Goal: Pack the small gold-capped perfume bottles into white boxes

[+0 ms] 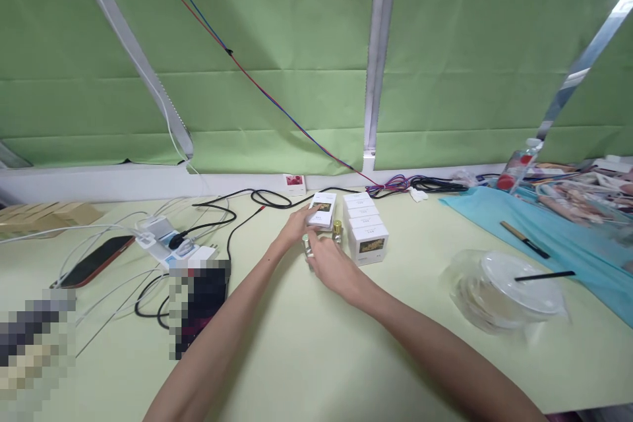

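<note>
My left hand (297,225) rests at the left side of a white box (324,203) with a dark picture on it, its thumb and fingers closed on the box's edge. My right hand (330,262) is just in front, fingers bent around a small glass bottle (306,244), partly hidden by the hand. Another small bottle with a gold cap (337,227) stands between the right hand and a row of several white boxes (366,241). The front box of that row shows a dark and gold picture.
A power strip (163,244) with cables and a dark phone (101,262) lie left. A plastic-wrapped stack of round lids (514,290), a knife (524,239) on blue cloth (475,201) and a clear bottle (519,165) are right. Black cable (270,198) runs along the back.
</note>
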`<state>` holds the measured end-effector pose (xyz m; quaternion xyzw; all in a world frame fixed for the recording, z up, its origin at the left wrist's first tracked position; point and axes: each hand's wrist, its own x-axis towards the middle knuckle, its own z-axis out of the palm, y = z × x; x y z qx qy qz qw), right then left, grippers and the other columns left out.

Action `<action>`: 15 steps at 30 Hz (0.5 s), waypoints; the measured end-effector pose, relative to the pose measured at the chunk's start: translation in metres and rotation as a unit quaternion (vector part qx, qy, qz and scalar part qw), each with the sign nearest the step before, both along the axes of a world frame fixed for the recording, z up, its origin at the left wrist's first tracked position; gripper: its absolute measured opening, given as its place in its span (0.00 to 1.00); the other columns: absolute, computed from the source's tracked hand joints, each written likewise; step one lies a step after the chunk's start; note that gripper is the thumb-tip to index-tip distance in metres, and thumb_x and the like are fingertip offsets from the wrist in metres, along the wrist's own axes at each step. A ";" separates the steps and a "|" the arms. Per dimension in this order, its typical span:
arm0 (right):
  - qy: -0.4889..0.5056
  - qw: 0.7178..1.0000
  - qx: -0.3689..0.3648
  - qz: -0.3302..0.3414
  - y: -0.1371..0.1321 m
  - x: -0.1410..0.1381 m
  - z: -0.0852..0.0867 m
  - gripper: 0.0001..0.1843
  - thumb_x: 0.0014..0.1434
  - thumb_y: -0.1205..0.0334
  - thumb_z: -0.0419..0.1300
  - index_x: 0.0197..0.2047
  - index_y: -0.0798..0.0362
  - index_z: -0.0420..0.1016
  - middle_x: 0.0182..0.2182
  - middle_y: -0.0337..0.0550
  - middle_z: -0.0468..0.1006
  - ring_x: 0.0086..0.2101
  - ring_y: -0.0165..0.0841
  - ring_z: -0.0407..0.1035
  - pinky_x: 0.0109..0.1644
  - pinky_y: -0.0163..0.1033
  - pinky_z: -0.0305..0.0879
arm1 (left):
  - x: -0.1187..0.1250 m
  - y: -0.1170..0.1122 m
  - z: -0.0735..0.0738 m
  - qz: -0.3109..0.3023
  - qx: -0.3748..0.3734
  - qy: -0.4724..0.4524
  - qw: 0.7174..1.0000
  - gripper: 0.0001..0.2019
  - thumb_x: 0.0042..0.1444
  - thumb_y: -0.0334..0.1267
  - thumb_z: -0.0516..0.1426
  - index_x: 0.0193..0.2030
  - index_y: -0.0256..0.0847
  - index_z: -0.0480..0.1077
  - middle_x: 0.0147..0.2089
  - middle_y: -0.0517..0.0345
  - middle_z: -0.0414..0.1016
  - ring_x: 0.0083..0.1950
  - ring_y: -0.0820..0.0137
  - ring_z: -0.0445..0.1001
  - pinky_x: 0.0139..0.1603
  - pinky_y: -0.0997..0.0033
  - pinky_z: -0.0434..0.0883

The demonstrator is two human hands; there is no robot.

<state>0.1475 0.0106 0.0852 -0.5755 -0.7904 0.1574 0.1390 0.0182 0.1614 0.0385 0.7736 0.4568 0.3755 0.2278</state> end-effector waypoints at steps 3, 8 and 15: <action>0.027 0.999 0.013 -0.015 0.000 -0.001 0.001 0.30 0.68 0.67 0.56 0.70 0.58 0.51 0.50 0.60 0.77 0.49 0.46 0.76 0.47 0.42 0.69 | -0.003 0.000 0.000 -0.043 -0.010 0.017 0.999 0.25 0.45 0.42 0.68 0.52 0.45 0.79 0.62 0.54 0.76 0.64 0.51 0.73 0.65 0.54 0.69; -0.009 0.996 0.065 -0.068 0.001 0.001 0.004 0.30 0.65 0.74 0.54 0.68 0.56 0.54 0.59 0.63 0.68 0.43 0.41 0.78 0.43 0.40 0.72 | -0.013 -0.004 0.000 -0.034 -0.019 0.024 0.999 0.23 0.50 0.42 0.65 0.55 0.44 0.79 0.61 0.54 0.77 0.61 0.51 0.76 0.63 0.55 0.71; -0.109 0.981 0.067 -0.149 0.010 0.007 -0.007 0.40 0.62 0.76 0.57 0.73 0.61 0.46 0.68 0.79 0.52 0.38 0.41 0.81 0.42 0.41 0.74 | -0.031 -0.015 -0.004 0.029 -0.006 0.007 1.000 0.23 0.55 0.36 0.61 0.58 0.42 0.77 0.64 0.52 0.73 0.63 0.55 0.74 0.62 0.61 0.72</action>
